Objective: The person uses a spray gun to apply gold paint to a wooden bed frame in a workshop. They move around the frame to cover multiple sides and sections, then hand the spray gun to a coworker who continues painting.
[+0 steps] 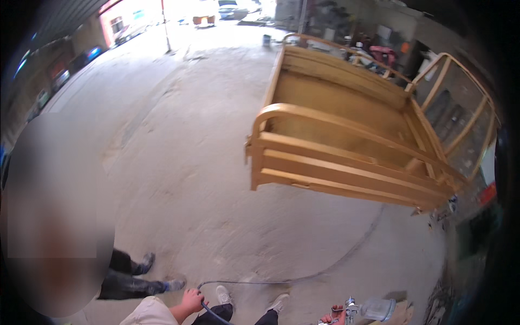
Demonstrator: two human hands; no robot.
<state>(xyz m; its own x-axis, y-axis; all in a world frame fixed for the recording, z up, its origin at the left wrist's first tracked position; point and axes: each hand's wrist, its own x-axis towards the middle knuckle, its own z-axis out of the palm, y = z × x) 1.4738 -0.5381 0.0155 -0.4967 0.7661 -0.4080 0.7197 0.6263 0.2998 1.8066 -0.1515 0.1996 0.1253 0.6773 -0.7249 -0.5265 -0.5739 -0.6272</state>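
Note:
My left hand [192, 300] is closed around a dark air hose [254, 282] at the lower middle. From there the hose trails to the right across the floor toward the cargo bed, and its other end runs down past the lower edge. At the lower right, my right hand [337, 314] grips a metal spray gun [351, 307] with a clear cup [378, 309] on it. Part of this hand is cut off by the picture's edge. Beyond both hands stands a yellow-orange metal cargo bed [346, 169] with railed sides and a tall frame at its right end.
A person with dark trousers [130, 279] stands close on my left, mostly blurred out. Concrete floor [179, 179] stretches to a bright opening with parked vehicles [233, 10]. Clutter lines the right wall, including a red object [488, 193]. Cardboard pieces [402, 313] lie by the spray gun.

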